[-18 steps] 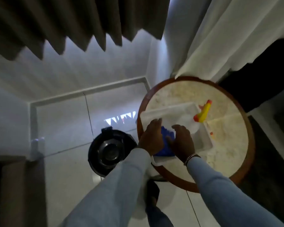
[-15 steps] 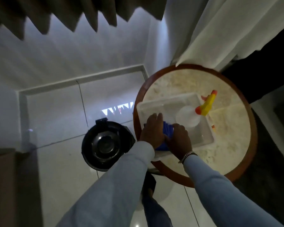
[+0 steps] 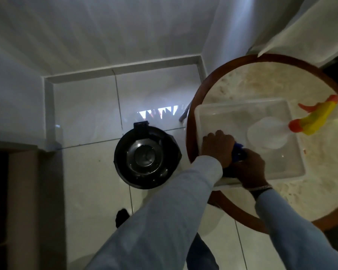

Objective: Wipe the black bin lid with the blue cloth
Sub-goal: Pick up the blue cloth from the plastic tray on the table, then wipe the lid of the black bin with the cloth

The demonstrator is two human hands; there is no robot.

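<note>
The round black bin lid (image 3: pixel 147 158) faces up on the bin standing on the white tiled floor, left of the table. The blue cloth (image 3: pixel 238 152) lies bunched in the near left corner of a white plastic tray (image 3: pixel 242 108), mostly hidden between my hands. My left hand (image 3: pixel 217 146) and my right hand (image 3: pixel 249 168) both close around the cloth inside the tray. Both hands are about a forearm's length to the right of the lid.
The tray rests on a round marble-topped table with a wooden rim (image 3: pixel 193 106). A clear spray bottle with a yellow and orange trigger head (image 3: pixel 312 117) lies in the tray's far right. White curtain (image 3: pixel 293 26) hangs over the table's far edge. A dark doorway (image 3: pixel 0 201) is at left.
The view has dropped and shifted right, so the bin and table appear nearer. My hands have closed tighter together over the blue cloth in the tray corner.
</note>
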